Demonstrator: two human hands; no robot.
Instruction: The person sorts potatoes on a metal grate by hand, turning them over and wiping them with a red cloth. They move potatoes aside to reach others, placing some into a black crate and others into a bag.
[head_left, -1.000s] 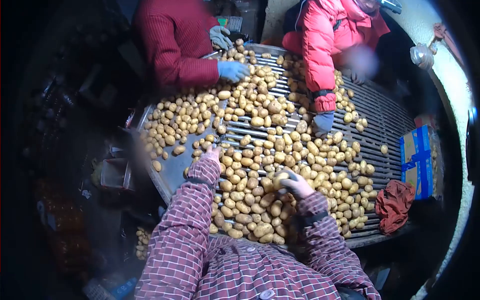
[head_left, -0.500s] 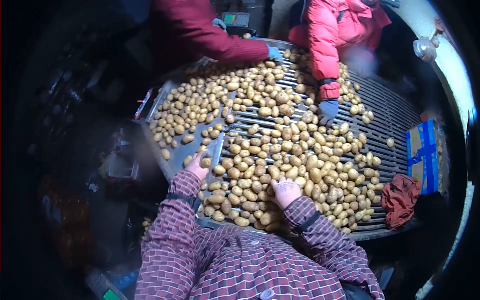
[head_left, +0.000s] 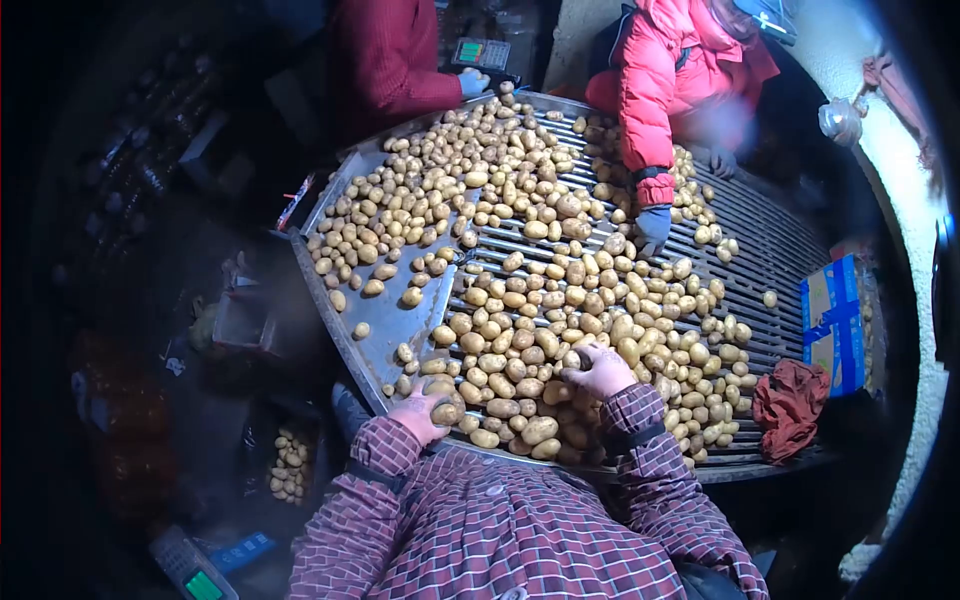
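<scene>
Potatoes [head_left: 540, 300] of several sizes lie spread over a slatted metal table. My left hand [head_left: 418, 414] is at the table's near left edge, its fingers curled round a potato [head_left: 447, 412], with another potato against the fingertips. Among the pile near the front, my right hand [head_left: 604, 374] has thumb and fingers closed on a potato [head_left: 572, 360]; its palm side is hidden.
A smooth metal strip [head_left: 400, 312] runs along the table's left side. Two co-workers stand across, one gloved hand [head_left: 653, 228] among the potatoes, another [head_left: 472, 84] at the far rim. At right are a red cloth [head_left: 790, 408] and a blue-taped box [head_left: 832, 325]. A scale [head_left: 195, 565] sits lower left.
My left hand has drawn back toward the near edge with a potato. My right hand has shifted slightly right. The co-worker at upper left has pulled an arm back to the far rim.
</scene>
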